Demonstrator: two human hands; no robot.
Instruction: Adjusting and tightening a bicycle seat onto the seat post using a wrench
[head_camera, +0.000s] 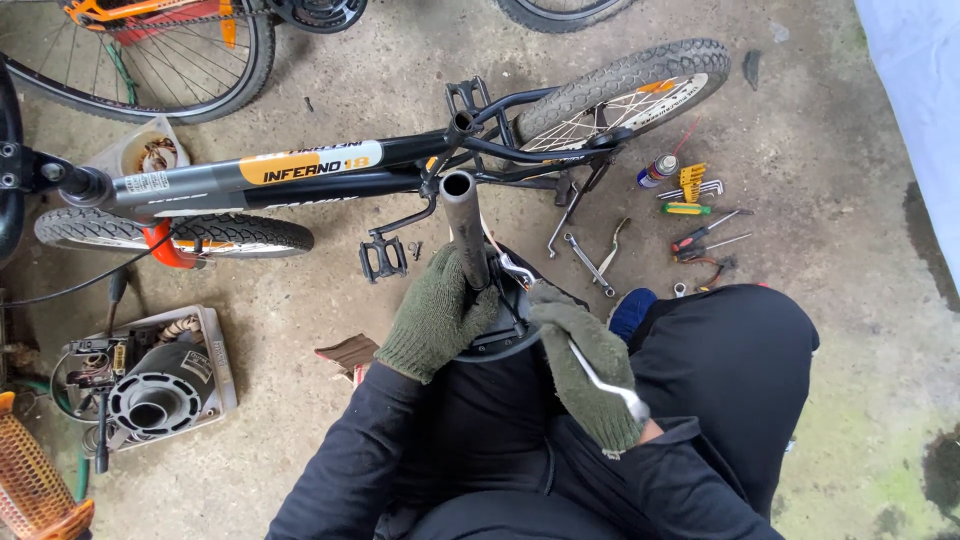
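The gloved left hand (437, 315) has its fingers clamped around a grey seat post (465, 225) standing over the black saddle (500, 335) in the lap. The right hand (590, 365) grips a spanner (560, 330). A plastic tub (140, 150) behind the bicycle (330, 170) holds coiled metal parts.

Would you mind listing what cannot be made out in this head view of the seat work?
- Wrench head: hidden where it meets the saddle, behind the right hand and seat post.
- Saddle: mostly covered by the left hand and the right hand.
- Small tools on the floor: too small to identify individually.
- Front wheel: partly hidden by the frame.
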